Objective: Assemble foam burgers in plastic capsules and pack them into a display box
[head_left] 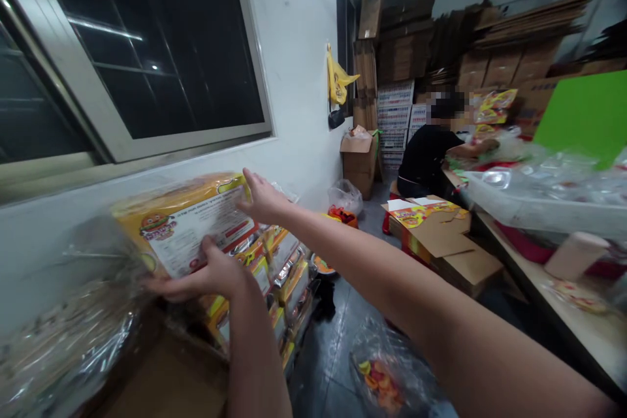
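Against the wall under the window, both my hands are on a yellow printed toy box (200, 225) with a burger picture and a white text panel. My left hand (210, 277) grips its lower front edge, thumb on the printed face, fingers partly hidden beneath. At its right end, my right hand (264, 199) holds the side, thumb near the front and fingers at the upper corner. Below it, similar yellow packaged boxes (289, 281) are stacked in rows. Clear plastic wrap (98, 320) lies bunched at the left, beside an open carton (166, 372).
A person (426, 150) in black sits at a long table (563, 313) on the right, with a white tray (539, 206) of clear plastic pieces. Flattened cartons (441, 241) stand by it. A clear bag (386, 366) of colourful pieces lies on the floor (343, 333).
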Available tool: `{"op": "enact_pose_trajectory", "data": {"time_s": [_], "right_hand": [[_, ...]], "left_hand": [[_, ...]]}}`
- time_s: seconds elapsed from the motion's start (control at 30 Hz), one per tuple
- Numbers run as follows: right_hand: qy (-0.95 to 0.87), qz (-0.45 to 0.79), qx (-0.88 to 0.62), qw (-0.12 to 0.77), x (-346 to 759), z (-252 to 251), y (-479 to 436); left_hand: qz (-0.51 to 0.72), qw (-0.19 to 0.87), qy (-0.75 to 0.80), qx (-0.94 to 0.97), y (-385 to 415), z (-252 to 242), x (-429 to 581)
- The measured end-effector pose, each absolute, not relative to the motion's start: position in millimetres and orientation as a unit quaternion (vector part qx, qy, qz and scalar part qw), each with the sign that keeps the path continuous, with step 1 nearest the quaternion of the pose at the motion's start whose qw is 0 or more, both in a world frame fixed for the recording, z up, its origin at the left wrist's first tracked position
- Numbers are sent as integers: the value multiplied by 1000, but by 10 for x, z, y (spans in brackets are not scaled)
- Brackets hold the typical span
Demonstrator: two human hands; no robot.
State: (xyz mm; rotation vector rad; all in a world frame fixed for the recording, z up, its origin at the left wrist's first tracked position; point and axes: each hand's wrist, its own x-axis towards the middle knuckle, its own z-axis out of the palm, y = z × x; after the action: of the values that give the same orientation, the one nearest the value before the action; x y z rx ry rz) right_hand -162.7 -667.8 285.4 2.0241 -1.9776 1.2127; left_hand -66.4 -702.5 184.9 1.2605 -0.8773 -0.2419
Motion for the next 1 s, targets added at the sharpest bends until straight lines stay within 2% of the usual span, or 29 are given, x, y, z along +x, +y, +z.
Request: {"op": "enact_pose_trajectory", "data": {"time_s": [0.1, 0.2, 0.37, 0.47, 0.57, 0.67, 0.87, 0.93, 1.0], "right_hand": [[-639, 306, 702, 71, -1730, 2666, -6304], [-623, 228, 745, 67, -1929, 2420, -5636], [-680, 165, 711, -66, -2381, 1825, -4080], [-764, 203, 596, -139, -2652, 1299, -3050], [-835, 259, 452, -178, -2844, 700, -2141], [-859, 336, 339, -187, -2868, 219, -1487], [-873, 406, 214, -163, -2602, -237, -759], [-878, 421, 184, -135, -2489, -343, -604], [-880, 431, 165, -110, -2346, -412, -512]], "left_hand": [[-80, 675, -369, 634, -7066, 1850, -785], [-69, 659, -382, 644, -7144, 1853, -838], [-85, 668, -370, 641, -7285, 2030, -801], [-62, 677, -396, 618, -7219, 2226, -710], [30, 678, -461, 573, -6979, 2397, -610], [92, 610, -580, 532, -6711, 2487, -564], [186, 475, -750, 420, -6572, 2476, -594], [179, 464, -768, 404, -6523, 2454, -641], [112, 473, -766, 420, -6417, 2404, -757]]}}
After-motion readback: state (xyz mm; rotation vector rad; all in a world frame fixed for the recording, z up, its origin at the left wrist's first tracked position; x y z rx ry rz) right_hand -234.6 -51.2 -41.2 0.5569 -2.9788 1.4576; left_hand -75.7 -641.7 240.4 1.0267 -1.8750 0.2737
